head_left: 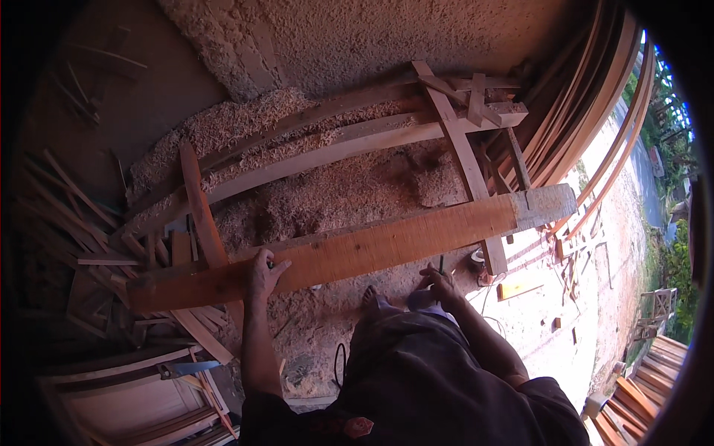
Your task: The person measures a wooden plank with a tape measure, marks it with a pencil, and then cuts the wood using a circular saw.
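Note:
A long reddish-brown plank [387,241] with a pale grey right end lies across the wooden cross supports [459,156] of a rough trestle frame. My left hand [264,279] grips the near edge of the plank toward its left; a small dark spot between thumb and fingers is too small to name. My right hand [439,286] is closed on a thin dark stick [442,264], perhaps a pencil, held just below the plank, apart from it. My bare foot shows on the shaving-strewn floor below.
Wood shavings [275,208] heap behind and under the frame against a rough wall [349,37]. Loose boards [82,215] pile at the left, above stacked frames with a saw [190,366]. Long timber strips [580,111] lean at the right beside sunlit ground; more boards [647,379] lie lower right.

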Available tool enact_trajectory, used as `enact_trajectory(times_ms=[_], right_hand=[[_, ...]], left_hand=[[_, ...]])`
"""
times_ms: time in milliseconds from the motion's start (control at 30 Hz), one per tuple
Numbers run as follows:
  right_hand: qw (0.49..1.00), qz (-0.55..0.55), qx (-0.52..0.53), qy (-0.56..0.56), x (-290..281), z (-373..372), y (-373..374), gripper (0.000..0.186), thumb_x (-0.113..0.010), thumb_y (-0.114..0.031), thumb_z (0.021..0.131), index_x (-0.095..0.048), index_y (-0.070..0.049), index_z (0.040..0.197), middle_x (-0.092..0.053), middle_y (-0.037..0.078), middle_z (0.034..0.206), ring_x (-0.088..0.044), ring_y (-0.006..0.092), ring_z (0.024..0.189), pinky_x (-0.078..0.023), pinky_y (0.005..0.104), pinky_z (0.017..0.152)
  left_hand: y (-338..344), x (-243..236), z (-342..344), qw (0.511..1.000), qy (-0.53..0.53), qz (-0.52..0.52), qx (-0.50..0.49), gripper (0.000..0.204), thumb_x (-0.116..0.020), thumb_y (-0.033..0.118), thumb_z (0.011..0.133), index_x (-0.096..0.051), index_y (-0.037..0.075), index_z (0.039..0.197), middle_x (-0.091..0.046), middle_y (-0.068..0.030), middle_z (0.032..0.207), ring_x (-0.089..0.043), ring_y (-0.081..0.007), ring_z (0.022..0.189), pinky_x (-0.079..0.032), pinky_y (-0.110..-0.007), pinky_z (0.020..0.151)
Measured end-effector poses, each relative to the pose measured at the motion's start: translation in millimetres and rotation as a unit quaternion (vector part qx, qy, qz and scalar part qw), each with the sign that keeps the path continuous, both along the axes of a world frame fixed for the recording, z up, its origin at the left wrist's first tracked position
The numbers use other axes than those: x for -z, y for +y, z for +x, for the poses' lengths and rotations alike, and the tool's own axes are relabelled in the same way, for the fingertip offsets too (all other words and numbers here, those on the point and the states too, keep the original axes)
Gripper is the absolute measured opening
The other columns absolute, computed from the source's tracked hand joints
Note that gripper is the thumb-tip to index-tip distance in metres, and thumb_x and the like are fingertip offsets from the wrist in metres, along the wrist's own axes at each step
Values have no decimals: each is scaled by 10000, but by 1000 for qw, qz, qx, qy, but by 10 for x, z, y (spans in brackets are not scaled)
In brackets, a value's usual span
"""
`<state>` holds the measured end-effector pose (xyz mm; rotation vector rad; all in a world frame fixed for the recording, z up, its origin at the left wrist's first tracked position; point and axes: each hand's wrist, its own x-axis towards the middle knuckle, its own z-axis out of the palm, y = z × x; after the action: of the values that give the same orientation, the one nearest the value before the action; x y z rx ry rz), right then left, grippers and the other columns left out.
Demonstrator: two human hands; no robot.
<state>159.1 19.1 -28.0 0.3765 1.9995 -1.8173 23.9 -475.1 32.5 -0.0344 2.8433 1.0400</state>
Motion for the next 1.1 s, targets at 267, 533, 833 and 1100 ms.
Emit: enact_trajectory(times_ms=[267, 533, 833, 1100], right_hand=[[948, -124, 223, -191, -486, -560, -342, 359, -665, -436, 998, -621, -92, 1088, -547, 16, 650, -467, 149, 503, -388, 290, 478], [916, -246, 252, -192, -338, -585, -376, 376, -696, -524, 965, -534, -197, 872, -372, -60, 554, -338, 92, 416, -214, 310, 396], [931, -153, 316, -97, -710, -648, -39, 428, -654, -527, 993, -455, -223, 768, -377, -76, 506, -340, 82, 364, -214, 285, 355], [919, -128, 372, -24, -968, -701, 1421, 465, -595, -581, 1002, -459, -226, 735, -340, -90, 508, -314, 78, 351, -194, 282, 345]], left_hand=[[85, -413, 88, 874, -50, -407, 262, 1392, -917, 653, 547, -197, 196, 1646, -202, -191, 1680, -289, -521, 1478, -173, -660, 1227], [200, -376, -147, 836, -108, -410, 348, 1393, -941, 563, 558, -161, 163, 1640, -394, -248, 1512, -488, -481, 1333, -407, -604, 1100], [520, -704, -137, 865, -50, -334, 371, 1253, -893, 449, 615, -210, 147, 1620, -433, -266, 1411, -516, -470, 1265, -454, -572, 1059], [1963, -1213, -249, 865, 0, -301, 401, 1137, -859, 409, 645, -289, 177, 1602, -440, -267, 1368, -506, -487, 1211, -450, -569, 1060]])
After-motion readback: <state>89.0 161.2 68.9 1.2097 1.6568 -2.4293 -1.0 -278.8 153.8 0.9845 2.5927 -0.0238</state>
